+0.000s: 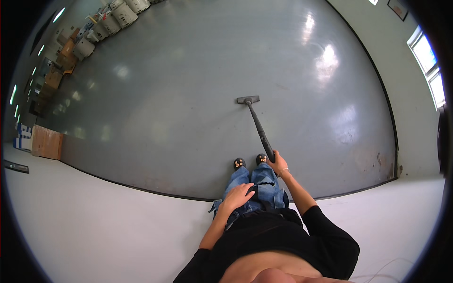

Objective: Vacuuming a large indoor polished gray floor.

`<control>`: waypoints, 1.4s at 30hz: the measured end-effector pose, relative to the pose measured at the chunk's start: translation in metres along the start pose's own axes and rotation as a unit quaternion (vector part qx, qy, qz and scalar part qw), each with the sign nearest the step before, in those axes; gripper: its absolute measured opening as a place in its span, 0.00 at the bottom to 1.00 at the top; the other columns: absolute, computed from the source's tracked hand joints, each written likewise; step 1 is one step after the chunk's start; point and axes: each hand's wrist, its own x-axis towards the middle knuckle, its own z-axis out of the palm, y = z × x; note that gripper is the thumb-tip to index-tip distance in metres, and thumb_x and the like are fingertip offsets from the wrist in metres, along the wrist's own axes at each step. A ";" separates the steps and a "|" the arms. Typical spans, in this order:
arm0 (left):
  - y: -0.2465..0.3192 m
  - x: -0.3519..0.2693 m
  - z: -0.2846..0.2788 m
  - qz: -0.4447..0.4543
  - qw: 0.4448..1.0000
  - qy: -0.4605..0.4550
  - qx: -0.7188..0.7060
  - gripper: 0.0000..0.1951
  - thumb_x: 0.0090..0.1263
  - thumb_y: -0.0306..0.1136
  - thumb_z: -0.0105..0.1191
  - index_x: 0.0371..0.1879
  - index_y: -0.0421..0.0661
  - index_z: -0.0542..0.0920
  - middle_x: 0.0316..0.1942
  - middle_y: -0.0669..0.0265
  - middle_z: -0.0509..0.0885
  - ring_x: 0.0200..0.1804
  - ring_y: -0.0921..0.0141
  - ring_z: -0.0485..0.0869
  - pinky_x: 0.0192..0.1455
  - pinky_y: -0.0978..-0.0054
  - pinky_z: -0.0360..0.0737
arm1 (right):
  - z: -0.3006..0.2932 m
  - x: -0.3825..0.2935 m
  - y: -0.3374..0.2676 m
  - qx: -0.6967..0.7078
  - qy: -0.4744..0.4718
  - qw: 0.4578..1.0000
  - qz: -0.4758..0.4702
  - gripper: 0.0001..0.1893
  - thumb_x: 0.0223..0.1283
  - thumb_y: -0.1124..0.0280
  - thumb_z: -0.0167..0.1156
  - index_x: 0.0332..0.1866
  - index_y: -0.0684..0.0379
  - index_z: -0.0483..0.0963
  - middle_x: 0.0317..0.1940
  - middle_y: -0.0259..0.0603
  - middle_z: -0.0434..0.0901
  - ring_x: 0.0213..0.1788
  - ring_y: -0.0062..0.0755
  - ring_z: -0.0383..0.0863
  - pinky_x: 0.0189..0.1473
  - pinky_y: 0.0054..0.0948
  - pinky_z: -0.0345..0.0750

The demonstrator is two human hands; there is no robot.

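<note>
My right hand (278, 162) is closed around the upper end of a dark vacuum cleaner wand (258, 126). The wand slopes away from me to a wide floor nozzle (248, 100), which rests on the grey, glossy floor (198, 78). In front of my waist is my left hand (240, 195), its fingers slightly apart and holding nothing, close to the blue jeans (265, 173). Part of the grip is hidden by my right hand. No hose or vacuum body can be made out. Both dark shoes (239, 163) stand on the floor behind the nozzle.
A white wall (124, 212) with a black skirting runs close behind me; another wall (407, 123) with windows stands at right. Cardboard boxes (53, 78) and large pale drum-like containers (122, 13) line the far left. A wrapped brown box (46, 142) stands against the wall at left.
</note>
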 end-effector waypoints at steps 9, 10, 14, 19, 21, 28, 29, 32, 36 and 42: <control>0.002 0.001 -0.012 0.016 1.000 0.024 0.000 0.21 0.72 0.44 0.50 0.59 0.46 0.73 0.52 0.53 0.80 0.55 0.53 0.78 0.57 0.58 0.75 | -0.078 -0.111 0.000 -0.042 -0.130 0.984 0.117 0.25 0.48 0.58 0.64 0.48 0.58 0.66 0.32 0.57 0.80 0.38 0.61 0.80 0.40 0.49 0.75; 0.005 0.003 -0.013 0.019 1.000 0.024 -0.006 0.21 0.72 0.44 0.50 0.59 0.46 0.73 0.52 0.53 0.80 0.55 0.53 0.78 0.57 0.58 0.75 | -0.084 -0.123 0.005 -0.040 -0.134 0.983 0.122 0.24 0.48 0.58 0.64 0.48 0.58 0.67 0.32 0.57 0.80 0.38 0.61 0.80 0.40 0.49 0.75; -0.004 0.003 -0.010 0.026 0.999 0.034 -0.022 0.21 0.72 0.44 0.50 0.58 0.46 0.73 0.53 0.53 0.80 0.55 0.53 0.78 0.57 0.58 0.75 | -0.087 -0.125 0.005 -0.065 -0.150 0.975 0.149 0.24 0.49 0.56 0.64 0.48 0.56 0.67 0.34 0.56 0.81 0.41 0.59 0.81 0.41 0.49 0.76; -0.014 0.001 0.005 0.005 0.999 0.030 -0.016 0.21 0.72 0.44 0.50 0.59 0.45 0.73 0.54 0.52 0.80 0.55 0.53 0.78 0.57 0.58 0.75 | -0.047 -0.065 0.010 -0.042 -0.094 0.988 0.111 0.22 0.51 0.54 0.64 0.44 0.57 0.69 0.31 0.55 0.80 0.38 0.59 0.80 0.40 0.48 0.75; -0.014 0.001 0.002 0.020 0.999 0.042 -0.015 0.21 0.72 0.44 0.49 0.59 0.45 0.72 0.54 0.53 0.80 0.56 0.54 0.78 0.58 0.58 0.75 | -0.025 -0.020 0.024 -0.006 -0.092 0.987 0.134 0.23 0.51 0.54 0.66 0.45 0.58 0.69 0.31 0.55 0.80 0.38 0.56 0.81 0.40 0.45 0.76; -0.004 0.003 0.000 0.002 1.000 0.031 -0.001 0.21 0.72 0.44 0.50 0.59 0.45 0.73 0.54 0.53 0.79 0.57 0.54 0.77 0.59 0.59 0.74 | 0.010 0.076 0.024 0.045 -0.049 0.983 0.170 0.24 0.47 0.58 0.68 0.46 0.62 0.71 0.34 0.53 0.81 0.39 0.49 0.82 0.42 0.41 0.77; -0.008 0.001 0.002 -0.002 0.999 0.032 -0.002 0.21 0.72 0.44 0.50 0.59 0.45 0.73 0.54 0.53 0.79 0.57 0.54 0.77 0.59 0.59 0.74 | 0.008 0.075 0.010 0.070 -0.078 0.977 0.184 0.25 0.47 0.57 0.67 0.48 0.61 0.72 0.40 0.55 0.82 0.46 0.54 0.82 0.47 0.43 0.76; -0.009 -0.002 0.001 0.000 0.999 0.042 -0.029 0.22 0.72 0.43 0.50 0.60 0.45 0.72 0.54 0.53 0.79 0.57 0.54 0.77 0.60 0.60 0.74 | -0.003 0.051 0.011 0.072 -0.100 0.978 0.170 0.25 0.47 0.56 0.67 0.47 0.62 0.71 0.39 0.57 0.81 0.46 0.55 0.81 0.47 0.43 0.76; 0.005 0.006 -0.008 0.019 0.999 0.015 -0.033 0.22 0.72 0.44 0.49 0.61 0.46 0.72 0.56 0.53 0.79 0.58 0.54 0.77 0.60 0.60 0.73 | -0.023 -0.018 0.063 0.034 -0.136 0.975 0.175 0.25 0.47 0.56 0.68 0.44 0.63 0.71 0.36 0.55 0.81 0.43 0.52 0.82 0.45 0.41 0.76; 0.006 0.007 -0.006 0.048 0.998 0.015 -0.041 0.21 0.72 0.43 0.50 0.59 0.46 0.73 0.54 0.53 0.80 0.56 0.53 0.78 0.59 0.59 0.74 | -0.068 -0.126 0.127 -0.050 -0.330 0.896 0.293 0.21 0.40 0.62 0.74 0.39 0.64 0.78 0.28 0.45 0.83 0.33 0.36 0.84 0.36 0.36 0.79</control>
